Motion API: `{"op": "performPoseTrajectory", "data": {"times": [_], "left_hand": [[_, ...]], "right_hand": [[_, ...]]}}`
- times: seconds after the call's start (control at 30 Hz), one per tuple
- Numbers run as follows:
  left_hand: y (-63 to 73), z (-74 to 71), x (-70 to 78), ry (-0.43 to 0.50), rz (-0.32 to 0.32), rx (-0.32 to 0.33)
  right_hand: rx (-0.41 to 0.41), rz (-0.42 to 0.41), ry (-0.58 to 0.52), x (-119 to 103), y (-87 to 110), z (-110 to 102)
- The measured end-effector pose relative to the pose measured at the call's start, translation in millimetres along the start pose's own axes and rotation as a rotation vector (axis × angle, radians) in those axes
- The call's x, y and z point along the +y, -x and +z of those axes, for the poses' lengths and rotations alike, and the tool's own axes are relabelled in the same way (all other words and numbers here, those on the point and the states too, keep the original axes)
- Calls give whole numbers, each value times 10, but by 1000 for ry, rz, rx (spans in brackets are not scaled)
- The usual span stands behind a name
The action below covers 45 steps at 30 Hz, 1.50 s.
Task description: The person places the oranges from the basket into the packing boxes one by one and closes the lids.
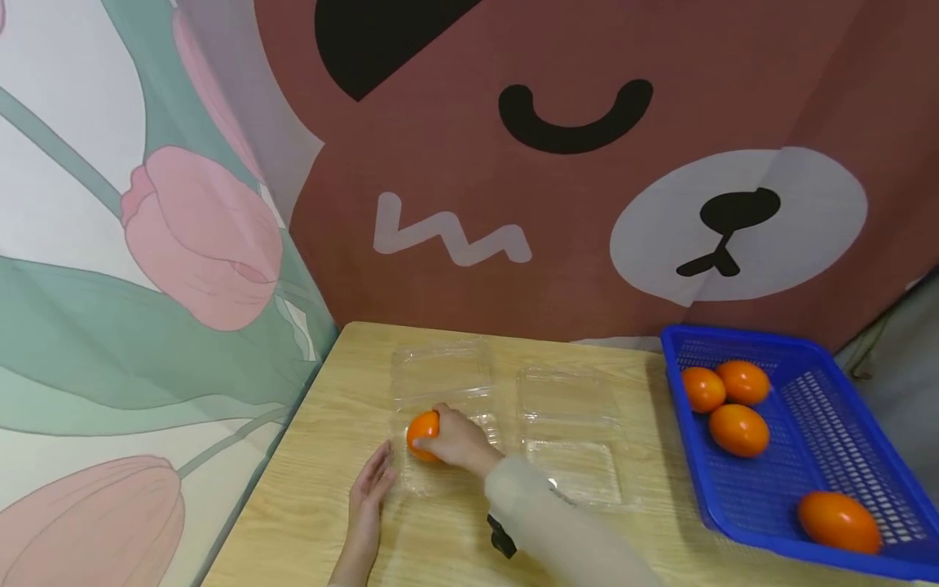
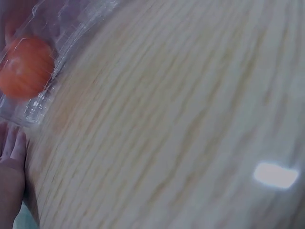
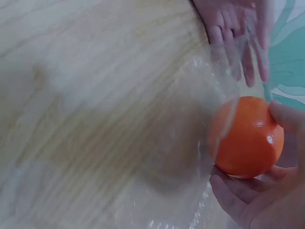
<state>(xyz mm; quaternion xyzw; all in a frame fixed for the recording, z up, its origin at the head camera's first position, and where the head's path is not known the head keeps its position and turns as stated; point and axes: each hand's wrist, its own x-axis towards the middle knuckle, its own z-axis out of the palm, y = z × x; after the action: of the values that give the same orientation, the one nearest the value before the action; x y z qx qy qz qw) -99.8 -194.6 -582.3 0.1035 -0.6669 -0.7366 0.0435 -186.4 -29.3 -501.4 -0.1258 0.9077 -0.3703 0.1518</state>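
Observation:
My right hand point(image 1: 458, 440) grips a glossy orange point(image 1: 423, 434), thumb on one side and fingers curled round the other. It holds the orange over the left part of a clear plastic clamshell box point(image 1: 440, 375), whose lid lies folded back toward the wall. In the right wrist view, the box's clear wall overlaps part of the orange point(image 3: 248, 138). Beside the box's left edge is my left hand point(image 1: 370, 485), fingers extended and holding nothing. The left wrist view catches its fingers point(image 2: 18, 145) close to the box's corner.
A second clear clamshell box point(image 1: 572, 473) lies opened to the right of the first. Farther right stands a blue plastic basket point(image 1: 788, 481) with several oranges point(image 1: 739, 430) inside. Printed cloth point(image 1: 455, 163) hangs behind and left of the wooden table point(image 1: 286, 522).

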Motion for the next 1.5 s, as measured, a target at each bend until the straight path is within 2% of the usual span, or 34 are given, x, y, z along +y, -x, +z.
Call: {"op": "performPoseTrajectory", "data": {"times": [0.17,0.33,0.73,0.87,1.13,1.5], "left_hand": [[15,-26,-3,25,19,5],[9,-19,-27,30,37,14],[-10,-14,-32,16,37,21],[0,-4,-4,13,41,22],[27,7,14,15,43,25],[3,-6,22,-8,2,16]], "right_hand": [[3,-4,12,-92,-25,126],[-3,-13,76,-152,-28,173],[9,-23,170,-148,13,193],[14,-35,169,-132,31,165],[19,-36,161,-119,69,-37],[45,-81,82,-123,225,-538]]}}
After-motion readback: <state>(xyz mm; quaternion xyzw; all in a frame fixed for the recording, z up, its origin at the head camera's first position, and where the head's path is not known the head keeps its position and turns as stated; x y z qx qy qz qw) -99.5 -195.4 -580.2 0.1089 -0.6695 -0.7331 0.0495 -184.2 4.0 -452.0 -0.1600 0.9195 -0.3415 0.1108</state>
